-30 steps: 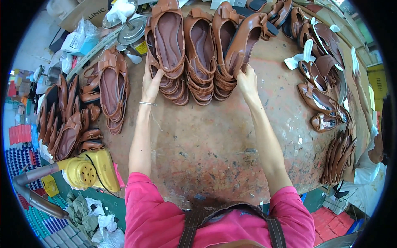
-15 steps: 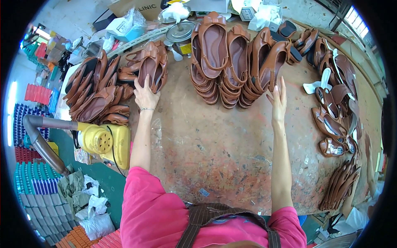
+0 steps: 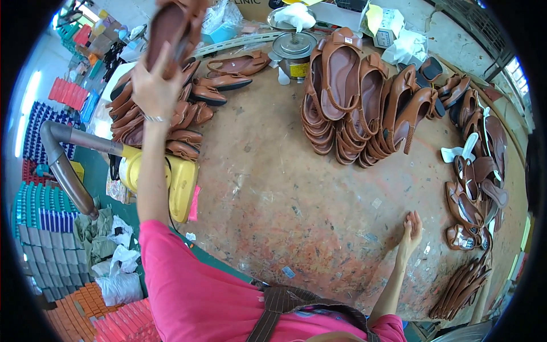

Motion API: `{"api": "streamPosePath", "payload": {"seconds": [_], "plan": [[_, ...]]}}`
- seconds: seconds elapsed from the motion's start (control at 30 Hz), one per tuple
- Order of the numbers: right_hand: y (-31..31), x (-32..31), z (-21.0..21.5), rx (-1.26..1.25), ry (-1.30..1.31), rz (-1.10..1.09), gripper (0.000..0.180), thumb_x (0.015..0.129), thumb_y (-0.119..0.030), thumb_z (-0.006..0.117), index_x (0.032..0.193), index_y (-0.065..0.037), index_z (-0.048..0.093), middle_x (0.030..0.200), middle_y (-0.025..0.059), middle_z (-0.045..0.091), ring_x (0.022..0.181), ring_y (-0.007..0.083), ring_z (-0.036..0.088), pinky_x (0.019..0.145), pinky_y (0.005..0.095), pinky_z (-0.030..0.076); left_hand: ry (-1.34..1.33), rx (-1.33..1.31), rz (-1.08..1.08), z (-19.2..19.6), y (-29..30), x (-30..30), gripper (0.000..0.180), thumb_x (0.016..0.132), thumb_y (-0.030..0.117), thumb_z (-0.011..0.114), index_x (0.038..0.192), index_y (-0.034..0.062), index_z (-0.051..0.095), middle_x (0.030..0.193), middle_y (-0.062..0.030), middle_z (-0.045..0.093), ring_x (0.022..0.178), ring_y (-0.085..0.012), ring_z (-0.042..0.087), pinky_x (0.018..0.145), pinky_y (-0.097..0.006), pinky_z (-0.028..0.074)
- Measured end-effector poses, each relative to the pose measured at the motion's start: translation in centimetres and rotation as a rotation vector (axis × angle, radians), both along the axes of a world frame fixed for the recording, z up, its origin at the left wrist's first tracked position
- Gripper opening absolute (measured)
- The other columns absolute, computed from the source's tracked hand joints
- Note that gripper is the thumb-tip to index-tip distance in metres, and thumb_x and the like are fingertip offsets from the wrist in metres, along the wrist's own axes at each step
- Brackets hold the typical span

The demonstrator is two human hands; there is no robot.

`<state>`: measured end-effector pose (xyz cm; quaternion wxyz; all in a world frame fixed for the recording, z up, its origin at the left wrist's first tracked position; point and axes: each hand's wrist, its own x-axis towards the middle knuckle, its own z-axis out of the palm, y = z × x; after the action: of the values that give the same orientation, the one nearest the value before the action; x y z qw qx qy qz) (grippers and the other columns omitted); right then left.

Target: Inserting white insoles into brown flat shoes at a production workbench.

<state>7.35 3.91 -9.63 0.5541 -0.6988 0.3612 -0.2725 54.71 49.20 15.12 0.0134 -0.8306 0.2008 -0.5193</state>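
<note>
Middle of the table (image 3: 285, 216) is wide open. Shoe stacks (image 3: 364, 108) block the far side, loose shoes (image 3: 478, 176) crowd the right edge, another pile (image 3: 165, 119) on the left.

Shoe stacks (image 3: 364, 97) on table (image 3: 296, 216), far side

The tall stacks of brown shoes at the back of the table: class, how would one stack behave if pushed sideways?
The stacks of shoes already lean, so one would probably topple or slide apart. The thin straps look floppy. The rough table would likely drag rather than let it glide.
</note>
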Motion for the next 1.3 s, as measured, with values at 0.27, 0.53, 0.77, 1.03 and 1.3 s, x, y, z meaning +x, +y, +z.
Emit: {"api": "streamPosePath", "payload": {"seconds": [0.27,0.53,0.77,1.03,1.3], "plan": [[2.5,-2.2,2.8,-0.213,0.154,-0.109,0.030,0.097,-0.006,0.055,0.126,0.002,0.061,0.118,0.0141,0.067,0.109,0.0208,0.063,0.095,0.0318,0.048,0.686,0.456,0.138,-9.7,10.0,9.9,0.059,0.083,0.025,0.070,0.139,0.0227,0.052,0.155,-0.0091,0.034,0.130,-0.0400,0.044,0.101,-0.052,0.045],[-1.5,-14.4,8.5,-0.866,0.410,-0.600,0.029,0.084,0.005,0.058,0.110,-0.004,0.068,0.108,0.0174,0.068,0.106,0.0336,0.063,0.093,0.0395,0.049,0.901,0.585,0.379,-10.3,8.6,12.9,0.054,0.087,0.037,0.064,0.137,0.0194,0.056,0.165,0.0066,0.008,0.138,-0.0491,0.029,0.104,-0.062,0.036],[-9.8,-35.3,9.2,-0.671,0.572,-1.280,0.054,0.084,-0.031,0.071,0.124,0.002,0.058,0.118,0.0251,0.063,0.114,0.0360,0.060,0.098,0.0408,0.046,0.713,0.459,0.098,-9.6,1.9,4.2,0.055,0.078,0.045,0.074,0.123,0.0151,0.065,0.143,-0.0232,0.038,0.125,-0.0475,0.044,0.105,-0.059,0.035],[-21.3,-42.5,8.7,-0.481,0.330,-1.093,0.100,0.077,-0.049,0.076,0.151,-0.001,0.030,0.146,0.0278,0.042,0.136,0.0362,0.041,0.112,0.0415,0.033,0.896,0.430,-0.183,-13.6,-0.1,-5.1,0.059,0.084,0.020,0.072,0.138,0.0059,0.052,0.150,-0.0301,0.033,0.136,-0.0450,0.036,0.115,-0.049,0.027],[-27.9,-42.8,10.6,0.154,0.489,-0.681,0.074,0.084,-0.044,0.064,0.148,-0.013,0.043,0.140,0.0126,0.053,0.121,0.0288,0.053,0.100,0.0411,0.042,1.829,-0.245,-0.711,-17.8,-20.4,-30.5,0.054,0.092,0.011,0.067,0.141,0.0011,0.047,0.142,-0.0159,0.051,0.126,-0.0262,0.053,0.107,-0.038,0.042]]}}
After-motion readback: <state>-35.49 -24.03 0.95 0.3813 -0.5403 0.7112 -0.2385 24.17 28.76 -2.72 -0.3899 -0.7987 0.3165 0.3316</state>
